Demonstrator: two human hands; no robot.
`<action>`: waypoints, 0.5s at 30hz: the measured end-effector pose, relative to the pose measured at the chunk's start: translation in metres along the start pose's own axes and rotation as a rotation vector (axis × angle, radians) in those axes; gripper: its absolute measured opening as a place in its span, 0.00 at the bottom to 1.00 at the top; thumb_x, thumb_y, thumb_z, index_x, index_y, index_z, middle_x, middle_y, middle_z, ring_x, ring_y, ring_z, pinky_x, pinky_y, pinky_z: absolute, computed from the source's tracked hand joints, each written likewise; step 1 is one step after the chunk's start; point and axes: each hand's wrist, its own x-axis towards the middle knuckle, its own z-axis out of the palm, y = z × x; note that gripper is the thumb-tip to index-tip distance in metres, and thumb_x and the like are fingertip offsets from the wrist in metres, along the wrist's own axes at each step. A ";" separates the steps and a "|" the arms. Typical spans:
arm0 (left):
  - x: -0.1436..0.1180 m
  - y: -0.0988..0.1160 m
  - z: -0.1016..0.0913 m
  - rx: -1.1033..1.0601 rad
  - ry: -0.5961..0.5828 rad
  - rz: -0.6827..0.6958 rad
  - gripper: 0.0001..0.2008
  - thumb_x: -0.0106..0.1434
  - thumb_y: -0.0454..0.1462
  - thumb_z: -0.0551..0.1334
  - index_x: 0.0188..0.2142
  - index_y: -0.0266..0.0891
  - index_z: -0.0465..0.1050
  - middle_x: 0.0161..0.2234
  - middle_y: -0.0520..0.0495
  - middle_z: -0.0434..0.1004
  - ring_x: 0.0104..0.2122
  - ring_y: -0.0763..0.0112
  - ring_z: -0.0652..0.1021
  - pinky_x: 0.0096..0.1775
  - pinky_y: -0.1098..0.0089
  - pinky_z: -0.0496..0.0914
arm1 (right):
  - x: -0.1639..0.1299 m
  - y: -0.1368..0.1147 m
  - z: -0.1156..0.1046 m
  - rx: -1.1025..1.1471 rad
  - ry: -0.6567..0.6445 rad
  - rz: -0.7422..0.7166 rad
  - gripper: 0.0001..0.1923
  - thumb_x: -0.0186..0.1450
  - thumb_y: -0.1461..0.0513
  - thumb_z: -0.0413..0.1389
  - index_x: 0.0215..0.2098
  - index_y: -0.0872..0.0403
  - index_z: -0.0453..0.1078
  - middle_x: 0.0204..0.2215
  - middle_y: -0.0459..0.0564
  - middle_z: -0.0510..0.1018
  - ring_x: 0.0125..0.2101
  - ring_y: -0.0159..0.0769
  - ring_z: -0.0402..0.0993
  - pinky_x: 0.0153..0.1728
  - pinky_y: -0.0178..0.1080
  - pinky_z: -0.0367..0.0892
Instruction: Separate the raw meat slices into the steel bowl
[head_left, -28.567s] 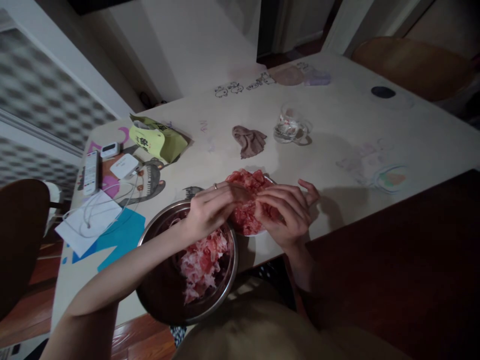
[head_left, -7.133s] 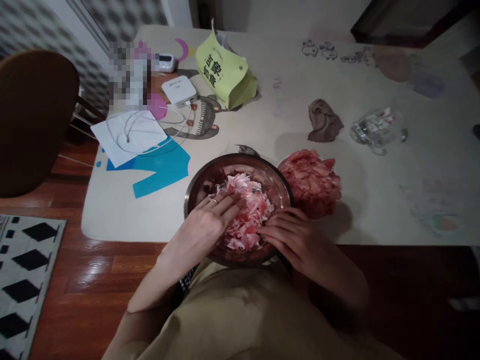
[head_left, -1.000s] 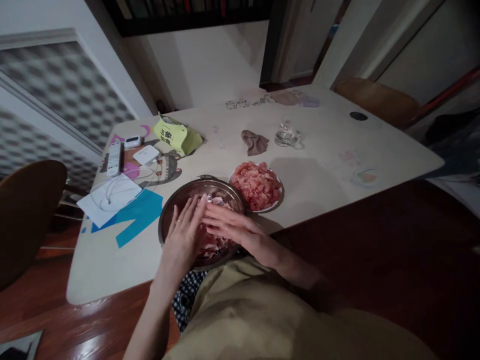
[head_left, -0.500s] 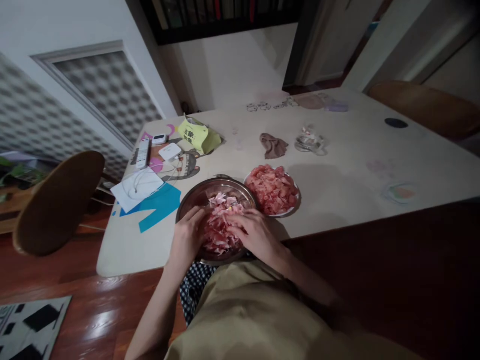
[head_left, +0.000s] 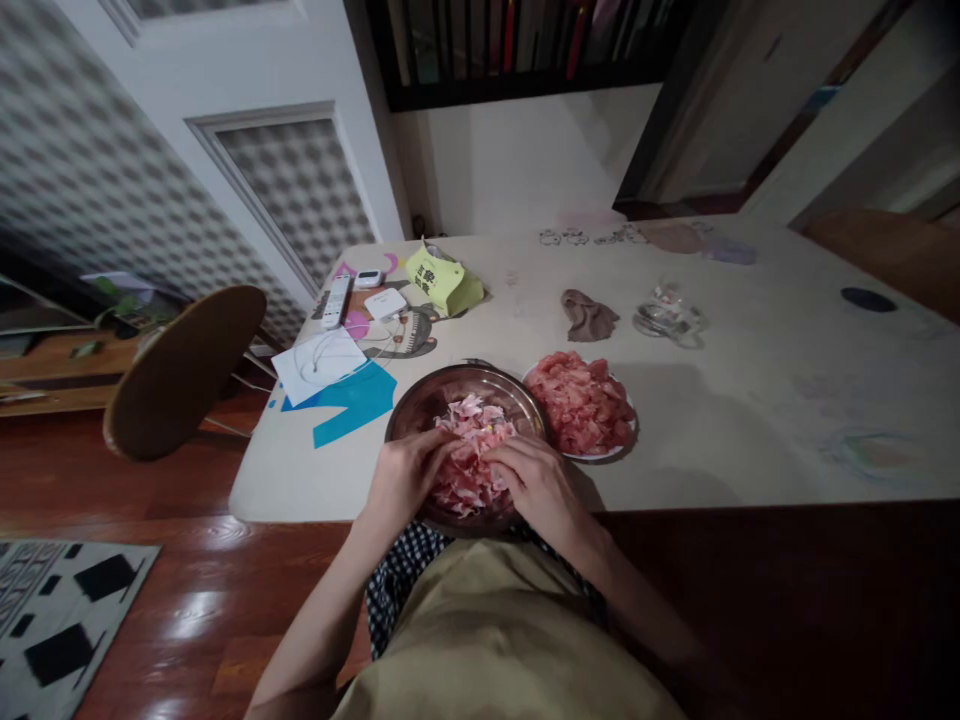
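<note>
Moved: since half a second ago, view lifted and swung; both hands deeper into the pile, fingers curled where a second ago flat and spread.
Left hand [head_left: 405, 478]: in the metal bowl [head_left: 420, 405], fingers bent into the pale pink meat shreds [head_left: 471, 455], loosely gripping a clump.
Right hand [head_left: 536, 485]: pressed on the same pile from the opposite side, curled over shreds; firm hold or mere press, cannot tell.
Bowl: at the near edge of the table [head_left: 750, 400], part of its rim beyond the edge, over the lap.
Beside the right hand: plate [head_left: 626, 440] heaped with red meat chunks [head_left: 581, 405], touching the bowl.
Risk: downward push on the overhanging rim likely to tip the bowl; shreds likely to spill over the low side.
Writing: dark characters on the yellow-green pouch [head_left: 442, 280], too small to read.
</note>
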 end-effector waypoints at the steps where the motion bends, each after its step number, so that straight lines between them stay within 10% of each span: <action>1: -0.001 0.000 -0.001 -0.019 -0.008 0.003 0.19 0.65 0.26 0.58 0.51 0.41 0.79 0.45 0.43 0.85 0.43 0.63 0.85 0.48 0.66 0.80 | 0.000 -0.001 -0.001 0.025 -0.004 0.007 0.12 0.67 0.70 0.55 0.38 0.50 0.78 0.34 0.47 0.85 0.36 0.37 0.81 0.43 0.39 0.76; 5: -0.001 -0.001 -0.005 -0.078 -0.046 0.125 0.33 0.61 0.22 0.55 0.64 0.43 0.68 0.70 0.42 0.60 0.68 0.57 0.65 0.66 0.53 0.66 | 0.012 0.006 -0.021 0.077 0.081 -0.005 0.11 0.70 0.67 0.54 0.44 0.49 0.77 0.43 0.49 0.84 0.44 0.35 0.81 0.48 0.39 0.76; 10: -0.003 -0.003 -0.007 -0.220 -0.090 0.059 0.22 0.72 0.32 0.55 0.63 0.45 0.70 0.60 0.42 0.75 0.64 0.58 0.71 0.67 0.50 0.64 | 0.080 0.069 -0.077 -0.213 0.188 0.157 0.09 0.69 0.63 0.57 0.46 0.53 0.76 0.47 0.52 0.82 0.49 0.38 0.78 0.55 0.44 0.71; 15: 0.001 -0.003 -0.009 -0.495 0.042 -0.054 0.26 0.73 0.39 0.56 0.69 0.47 0.58 0.71 0.40 0.58 0.68 0.58 0.66 0.65 0.56 0.67 | 0.159 0.155 -0.109 -0.386 0.090 0.432 0.14 0.69 0.67 0.56 0.53 0.58 0.73 0.52 0.59 0.78 0.53 0.42 0.75 0.58 0.47 0.69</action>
